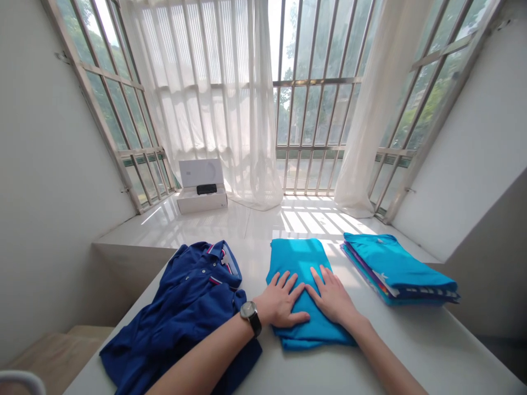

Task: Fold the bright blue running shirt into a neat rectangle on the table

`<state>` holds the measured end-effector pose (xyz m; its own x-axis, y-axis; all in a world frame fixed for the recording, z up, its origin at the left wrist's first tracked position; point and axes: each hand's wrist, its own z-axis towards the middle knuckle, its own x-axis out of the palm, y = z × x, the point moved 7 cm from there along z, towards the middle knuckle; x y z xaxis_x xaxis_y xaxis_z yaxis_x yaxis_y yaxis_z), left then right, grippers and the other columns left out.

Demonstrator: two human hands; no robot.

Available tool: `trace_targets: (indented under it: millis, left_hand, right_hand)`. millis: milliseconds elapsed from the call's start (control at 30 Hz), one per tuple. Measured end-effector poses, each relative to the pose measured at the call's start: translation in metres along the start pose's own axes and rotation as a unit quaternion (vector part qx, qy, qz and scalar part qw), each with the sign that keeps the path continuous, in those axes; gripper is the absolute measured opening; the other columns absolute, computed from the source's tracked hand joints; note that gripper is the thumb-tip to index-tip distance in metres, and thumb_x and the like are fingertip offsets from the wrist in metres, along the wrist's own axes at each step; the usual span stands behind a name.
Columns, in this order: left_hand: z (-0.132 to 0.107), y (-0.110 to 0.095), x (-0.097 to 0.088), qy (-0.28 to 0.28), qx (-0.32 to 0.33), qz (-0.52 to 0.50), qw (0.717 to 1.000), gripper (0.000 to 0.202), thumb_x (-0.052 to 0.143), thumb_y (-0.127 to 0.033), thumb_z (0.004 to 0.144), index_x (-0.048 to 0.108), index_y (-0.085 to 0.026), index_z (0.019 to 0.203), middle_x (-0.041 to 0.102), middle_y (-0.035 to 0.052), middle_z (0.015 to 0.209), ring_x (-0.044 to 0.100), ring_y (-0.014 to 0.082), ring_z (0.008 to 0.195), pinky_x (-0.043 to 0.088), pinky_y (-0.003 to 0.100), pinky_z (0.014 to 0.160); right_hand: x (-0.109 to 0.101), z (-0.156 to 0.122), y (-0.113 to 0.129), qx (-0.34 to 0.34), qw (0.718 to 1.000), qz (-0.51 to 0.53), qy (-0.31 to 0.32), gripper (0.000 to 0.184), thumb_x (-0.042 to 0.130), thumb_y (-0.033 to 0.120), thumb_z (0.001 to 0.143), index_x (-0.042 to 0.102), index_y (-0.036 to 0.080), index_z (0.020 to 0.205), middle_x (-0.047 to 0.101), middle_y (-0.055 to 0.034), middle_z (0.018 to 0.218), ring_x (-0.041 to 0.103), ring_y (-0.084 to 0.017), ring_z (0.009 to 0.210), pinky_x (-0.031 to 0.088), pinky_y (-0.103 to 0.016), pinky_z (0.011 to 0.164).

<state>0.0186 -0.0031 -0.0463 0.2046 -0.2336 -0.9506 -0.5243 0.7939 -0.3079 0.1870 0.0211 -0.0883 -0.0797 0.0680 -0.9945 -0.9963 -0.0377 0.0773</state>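
A bright blue folded garment [298, 252] lies flat on the white table in front of me, its near edge showing a few layers. My left hand [282, 302] rests palm down on its left part, fingers spread, a black-strapped watch [248, 311] at the wrist. On the right part of the same cloth lies my right hand [331, 296], flat with the fingers apart. To the left is a dark blue polo shirt [185, 307], unfolded and rumpled, its striped collar [224, 263] pointing away; my left forearm passes over it.
A stack of folded clothes [399, 269], bright blue on top, sits at the table's right. On the window ledge [242, 222] stands an open white box [201, 203] with a black object [206, 189] in it. Sheer curtains [255, 137] hang before the barred window.
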Motion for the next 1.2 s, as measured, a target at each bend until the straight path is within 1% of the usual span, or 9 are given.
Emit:
trace_targets:
  millis: [200, 333, 433, 500, 600, 733, 800, 1067, 1200]
  left_hand:
    - [-0.023, 0.011, 0.004, 0.038, -0.015, -0.013, 0.999, 0.097, 0.031, -0.083, 0.085, 0.02, -0.02, 0.158, 0.016, 0.0185, 0.164, 0.008, 0.0432, 0.15, 0.009, 0.066, 0.117]
    - [-0.029, 0.016, 0.004, 0.043, -0.004, -0.01, 0.999, 0.098, 0.044, -0.081, 0.083, 0.026, -0.019, 0.156, 0.022, 0.0199, 0.162, 0.015, 0.0422, 0.149, 0.015, 0.062, 0.118]
    - [-0.033, 0.016, -0.013, 0.011, 0.006, -0.012, 1.0, 0.088, 0.063, -0.068, 0.081, 0.039, -0.018, 0.149, 0.032, 0.0189, 0.158, 0.024, 0.0395, 0.146, 0.025, 0.054, 0.117]
    - [-0.038, 0.013, -0.028, -0.012, 0.018, -0.015, 1.0, 0.067, 0.072, -0.055, 0.081, 0.054, -0.02, 0.135, 0.046, 0.0148, 0.147, 0.037, 0.0355, 0.138, 0.033, 0.048, 0.112]
    - [-0.05, 0.007, -0.034, 0.047, 0.046, -0.047, 0.997, 0.039, 0.075, -0.047, 0.08, 0.064, -0.024, 0.11, 0.062, 0.0048, 0.112, 0.055, 0.0248, 0.108, 0.044, 0.035, 0.094]
    - [-0.063, 0.006, -0.028, 0.106, 0.038, -0.044, 0.993, 0.06, 0.086, -0.053, 0.061, 0.06, -0.027, 0.109, 0.056, 0.0029, 0.107, 0.052, 0.0262, 0.104, 0.042, 0.036, 0.091]
    - [-0.066, 0.005, -0.025, 0.1, 0.033, -0.027, 0.994, 0.06, 0.085, -0.046, 0.062, 0.058, -0.026, 0.111, 0.055, 0.0042, 0.11, 0.051, 0.0277, 0.107, 0.041, 0.039, 0.095]
    - [-0.06, 0.007, -0.03, 0.034, 0.024, -0.002, 0.999, 0.012, 0.061, -0.023, 0.081, 0.064, -0.022, 0.093, 0.065, 0.0027, 0.093, 0.061, 0.0216, 0.092, 0.036, 0.042, 0.103]
    - [-0.054, 0.02, -0.034, -0.001, -0.019, -0.012, 1.0, 0.016, 0.05, -0.032, 0.094, 0.06, -0.021, 0.091, 0.067, 0.0028, 0.081, 0.064, 0.02, 0.078, 0.046, 0.031, 0.08]
  right_hand:
    - [0.002, -0.011, 0.03, -0.006, 1.0, 0.018, 0.014, 0.076, 0.025, 0.067, 0.096, 0.034, 0.019, 0.155, 0.028, -0.015, 0.162, 0.021, -0.033, 0.15, 0.02, -0.048, 0.119]
    - [0.001, -0.015, 0.035, -0.003, 0.999, 0.026, 0.025, 0.077, 0.024, 0.069, 0.096, 0.031, 0.022, 0.156, 0.025, -0.0137, 0.163, 0.02, -0.033, 0.15, 0.019, -0.048, 0.12]
    - [-0.003, -0.013, 0.032, 0.001, 0.999, 0.028, 0.031, 0.076, 0.023, 0.069, 0.096, 0.029, 0.023, 0.157, 0.024, -0.0147, 0.164, 0.02, -0.033, 0.15, 0.019, -0.048, 0.119]
    - [-0.006, -0.01, 0.03, -0.002, 0.999, 0.03, 0.03, 0.075, 0.025, 0.068, 0.097, 0.03, 0.022, 0.156, 0.024, -0.015, 0.163, 0.02, -0.033, 0.15, 0.019, -0.048, 0.119]
    - [-0.009, -0.008, 0.029, -0.01, 0.999, 0.029, 0.025, 0.074, 0.029, 0.065, 0.097, 0.033, 0.02, 0.155, 0.026, -0.0172, 0.162, 0.022, -0.034, 0.149, 0.021, -0.048, 0.118]
    - [-0.012, -0.01, 0.03, -0.017, 0.999, 0.024, 0.014, 0.072, 0.031, 0.062, 0.098, 0.036, 0.017, 0.154, 0.031, -0.0197, 0.16, 0.026, -0.035, 0.148, 0.023, -0.048, 0.117]
    - [-0.013, -0.012, 0.031, -0.02, 0.999, 0.024, 0.006, 0.07, 0.032, 0.06, 0.098, 0.037, 0.017, 0.153, 0.033, -0.0188, 0.159, 0.028, -0.035, 0.147, 0.024, -0.048, 0.117]
    - [-0.032, -0.02, 0.041, -0.085, 0.992, 0.07, -0.054, 0.053, 0.047, 0.045, 0.097, 0.057, 0.012, 0.136, 0.043, -0.0216, 0.151, 0.037, -0.037, 0.141, 0.029, -0.05, 0.117]
    - [-0.051, -0.03, 0.062, -0.155, 0.961, 0.228, -0.025, 0.039, 0.047, 0.044, 0.098, 0.065, 0.02, 0.122, 0.06, -0.0136, 0.135, 0.056, -0.028, 0.123, 0.045, -0.04, 0.103]
